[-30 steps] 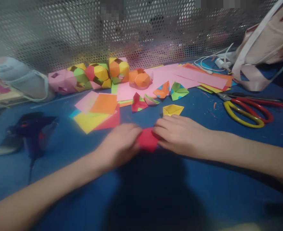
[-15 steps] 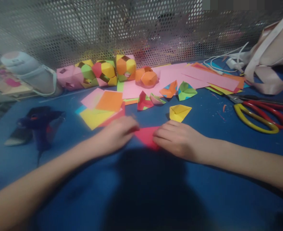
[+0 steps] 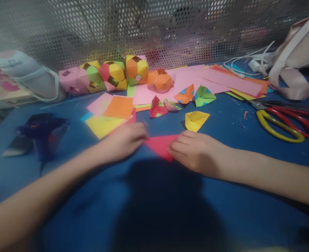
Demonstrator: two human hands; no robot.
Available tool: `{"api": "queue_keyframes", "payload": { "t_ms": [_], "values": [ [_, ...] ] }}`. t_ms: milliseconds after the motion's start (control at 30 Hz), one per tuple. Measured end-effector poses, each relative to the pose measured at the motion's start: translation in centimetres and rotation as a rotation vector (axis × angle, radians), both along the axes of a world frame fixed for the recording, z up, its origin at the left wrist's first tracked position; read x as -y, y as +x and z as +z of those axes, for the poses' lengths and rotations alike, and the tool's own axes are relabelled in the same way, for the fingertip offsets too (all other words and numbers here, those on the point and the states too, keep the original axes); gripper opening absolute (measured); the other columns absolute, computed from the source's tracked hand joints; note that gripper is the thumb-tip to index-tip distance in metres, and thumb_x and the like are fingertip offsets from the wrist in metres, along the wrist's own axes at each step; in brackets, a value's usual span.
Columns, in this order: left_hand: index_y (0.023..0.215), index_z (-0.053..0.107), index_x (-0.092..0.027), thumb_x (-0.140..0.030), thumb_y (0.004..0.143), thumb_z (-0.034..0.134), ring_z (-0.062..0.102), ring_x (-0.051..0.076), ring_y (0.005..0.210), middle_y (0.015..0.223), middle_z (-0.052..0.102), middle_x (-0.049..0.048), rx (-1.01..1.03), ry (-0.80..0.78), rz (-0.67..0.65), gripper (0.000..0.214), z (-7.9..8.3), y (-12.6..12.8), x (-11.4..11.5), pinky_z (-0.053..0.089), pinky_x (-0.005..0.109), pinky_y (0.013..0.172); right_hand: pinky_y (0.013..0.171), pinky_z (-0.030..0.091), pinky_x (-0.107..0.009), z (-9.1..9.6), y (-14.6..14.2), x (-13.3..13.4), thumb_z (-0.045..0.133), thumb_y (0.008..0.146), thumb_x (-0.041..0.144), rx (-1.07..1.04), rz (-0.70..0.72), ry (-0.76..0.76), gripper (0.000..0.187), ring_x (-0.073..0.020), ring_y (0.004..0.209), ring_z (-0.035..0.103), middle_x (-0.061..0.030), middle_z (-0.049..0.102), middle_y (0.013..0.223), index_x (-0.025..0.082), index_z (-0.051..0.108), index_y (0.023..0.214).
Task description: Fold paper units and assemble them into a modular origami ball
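A red sheet of paper (image 3: pixel 159 144), folded into a triangle, lies on the blue table between my hands. My left hand (image 3: pixel 128 138) has its bent fingers closed at the paper's left corner; it is slightly blurred. On the right side, my right hand (image 3: pixel 198 150) is closed over the paper, fingers pressed together and covering that end. Just beyond the right hand sits a yellow folded paper piece (image 3: pixel 196 120). Further back are small folded pieces: a red-and-green one (image 3: pixel 157 107), an orange-and-blue one (image 3: pixel 185 94) and a green one (image 3: pixel 204 96).
Square papers (image 3: pixel 119 106) lie behind my left hand. Several folded paper balls (image 3: pixel 113 75) line the back beside a mesh panel (image 3: pixel 104 35). A glue gun (image 3: pixel 42 133) and bottle (image 3: pixel 25 77) stand left; scissors (image 3: pixel 280 124), a white cable (image 3: pixel 256 64) and a bag (image 3: pixel 298 45) lie right.
The left hand has slid slightly left along the red paper, so more of it shows. The right hand stays on its end. The whole view has shifted a little.
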State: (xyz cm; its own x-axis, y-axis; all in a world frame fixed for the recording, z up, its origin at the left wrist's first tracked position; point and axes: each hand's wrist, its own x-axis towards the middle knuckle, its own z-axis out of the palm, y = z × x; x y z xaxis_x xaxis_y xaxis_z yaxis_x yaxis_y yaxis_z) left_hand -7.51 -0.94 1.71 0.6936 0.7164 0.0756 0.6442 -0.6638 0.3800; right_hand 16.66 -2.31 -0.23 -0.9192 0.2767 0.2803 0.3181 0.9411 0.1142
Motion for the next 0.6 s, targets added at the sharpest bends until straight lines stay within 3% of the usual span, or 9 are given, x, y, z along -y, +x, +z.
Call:
{"api": "queue_keyframes", "payload": {
  "t_ms": [367,500,600],
  "values": [
    [0.084,0.067,-0.013,-0.013,0.086,0.046,0.06,0.016,0.081,0.085,0.063,0.0056,-0.015,0.004,0.002,0.021,-0.1,-0.1,-0.1,0.048,0.028,0.073,0.062,0.028,-0.03,0.4,0.0,0.3,0.041,0.09,0.007,0.111,0.016,0.03,0.027,-0.0154,0.061,0.046,-0.0059,0.061,0.071,0.013,0.062,0.074],
    [0.084,0.066,-0.013,-0.011,0.085,0.045,0.06,0.016,0.08,0.084,0.062,0.0061,-0.041,0.04,0.008,0.022,0.0,0.1,0.2,0.05,0.028,0.073,0.061,0.031,-0.032,0.7,0.1,1.1,0.046,0.084,0.008,0.2,0.025,0.076,0.021,-0.0181,0.065,0.052,-0.011,0.066,0.08,0.012,0.066,0.079],
    [0.085,0.066,-0.011,-0.012,0.086,0.043,0.059,0.019,0.084,0.087,0.063,0.0096,-0.037,0.155,0.044,0.023,-0.1,0.8,1.1,0.052,0.032,0.075,0.064,0.035,-0.035,0.8,0.1,2.0,0.051,0.079,0.01,0.245,0.013,0.133,0.02,-0.0233,0.073,0.059,-0.0173,0.069,0.091,0.009,0.069,0.087]
  ]
}}
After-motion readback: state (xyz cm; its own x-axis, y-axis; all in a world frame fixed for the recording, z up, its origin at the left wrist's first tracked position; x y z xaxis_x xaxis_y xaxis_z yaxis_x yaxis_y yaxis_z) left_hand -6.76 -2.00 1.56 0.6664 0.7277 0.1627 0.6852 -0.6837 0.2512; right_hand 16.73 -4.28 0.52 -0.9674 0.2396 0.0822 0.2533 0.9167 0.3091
